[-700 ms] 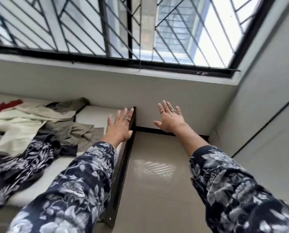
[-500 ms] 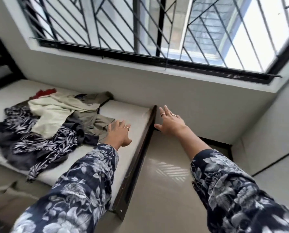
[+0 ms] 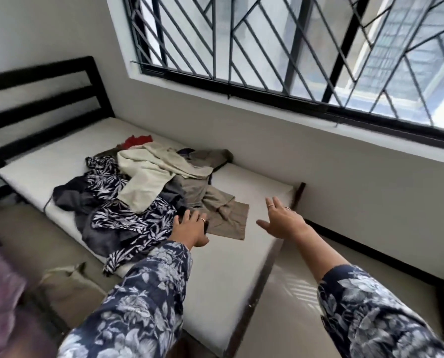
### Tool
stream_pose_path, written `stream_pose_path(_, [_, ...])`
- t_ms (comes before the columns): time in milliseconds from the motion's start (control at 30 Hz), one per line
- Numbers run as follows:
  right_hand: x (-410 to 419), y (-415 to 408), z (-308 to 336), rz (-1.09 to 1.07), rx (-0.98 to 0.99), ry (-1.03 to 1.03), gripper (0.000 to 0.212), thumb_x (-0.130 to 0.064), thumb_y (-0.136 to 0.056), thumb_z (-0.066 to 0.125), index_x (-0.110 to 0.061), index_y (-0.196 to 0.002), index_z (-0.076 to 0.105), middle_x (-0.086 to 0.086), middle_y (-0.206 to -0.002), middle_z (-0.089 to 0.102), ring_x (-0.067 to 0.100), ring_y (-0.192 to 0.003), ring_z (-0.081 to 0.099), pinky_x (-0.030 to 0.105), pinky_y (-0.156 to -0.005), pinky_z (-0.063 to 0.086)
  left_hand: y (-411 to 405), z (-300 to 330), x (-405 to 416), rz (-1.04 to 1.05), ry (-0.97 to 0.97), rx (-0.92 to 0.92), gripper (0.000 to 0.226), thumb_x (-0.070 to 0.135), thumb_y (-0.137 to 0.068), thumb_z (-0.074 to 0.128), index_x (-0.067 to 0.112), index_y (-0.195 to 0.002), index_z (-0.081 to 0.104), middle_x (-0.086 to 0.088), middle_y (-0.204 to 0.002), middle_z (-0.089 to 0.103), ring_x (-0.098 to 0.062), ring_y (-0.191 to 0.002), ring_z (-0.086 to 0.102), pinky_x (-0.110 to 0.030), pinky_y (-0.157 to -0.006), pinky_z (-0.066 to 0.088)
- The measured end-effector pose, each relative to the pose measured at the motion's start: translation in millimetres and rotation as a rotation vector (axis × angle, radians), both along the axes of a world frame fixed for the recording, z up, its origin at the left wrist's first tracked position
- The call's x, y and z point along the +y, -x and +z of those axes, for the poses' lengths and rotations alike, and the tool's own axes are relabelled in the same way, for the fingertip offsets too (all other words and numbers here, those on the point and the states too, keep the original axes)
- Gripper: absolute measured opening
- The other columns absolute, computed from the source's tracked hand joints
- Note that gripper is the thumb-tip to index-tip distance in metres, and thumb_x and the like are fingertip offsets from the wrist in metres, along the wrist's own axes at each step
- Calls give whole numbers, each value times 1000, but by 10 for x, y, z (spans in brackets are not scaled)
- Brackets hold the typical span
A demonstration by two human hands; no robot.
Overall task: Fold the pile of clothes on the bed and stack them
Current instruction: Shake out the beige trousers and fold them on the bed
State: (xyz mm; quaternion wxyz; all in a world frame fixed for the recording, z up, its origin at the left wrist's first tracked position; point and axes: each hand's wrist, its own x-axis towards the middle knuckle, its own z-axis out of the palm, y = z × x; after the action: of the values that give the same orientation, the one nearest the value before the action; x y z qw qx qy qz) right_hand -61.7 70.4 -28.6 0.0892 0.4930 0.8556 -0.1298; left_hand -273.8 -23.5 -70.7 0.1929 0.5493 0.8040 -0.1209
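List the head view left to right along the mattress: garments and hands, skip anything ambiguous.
Dark blue-grey garment → black-and-white leaf-print garment → left hand → olive-brown garment → right hand. The cream garment on top overlaps the others, so it is left out.

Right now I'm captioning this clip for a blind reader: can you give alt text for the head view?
Two open hands reach toward an unfolded pile of clothes on a bare white mattress: the left hand at the pile's near edge, the right hand over bare mattress. Both arms wear dark floral sleeves; a barred window runs along the wall behind the bed.
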Motion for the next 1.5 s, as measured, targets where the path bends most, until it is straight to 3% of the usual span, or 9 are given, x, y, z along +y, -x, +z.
stream_pose_path(233, [518,1220,-184,-46,-2,65,72,-43,-97,46,-4,-149,15,14,-152,26,32,-139,32,41,-109,31,1399,-99,452,19,-15,-25,75,40,-93,48,17,-153,9,-4,-160,6,-25,-148,1,-47,-116,7])
stream_pose_path(500, [751,2145,-467,-81,-13,150,73,-51,-98,37,-6,-152,13,11,-157,20,29,-142,27,43,-113,28,2417,-246,776,43,71,-85,82,35,-94,50,18,-153,-4,-4,-161,-8,-24,-148,-8,-47,-118,2])
stream_pose_path(1233, [1441,2974,-463,-68,-77,148,62,-42,-98,46,-5,-145,30,17,-147,36,34,-134,38,43,-109,35,3222,-336,1323,53,29,-146,83,38,-94,51,20,-153,-4,-2,-161,-5,-24,-148,-5,-48,-117,5])
stream_pose_path(1500, [1930,3259,-932,6,-58,141,56,-36,-97,48,-6,-144,34,17,-143,41,34,-129,43,42,-107,37,3500,-556,1640,48,2,-92,84,39,-95,50,21,-153,-7,-1,-161,-9,-25,-148,-7,-46,-118,4])
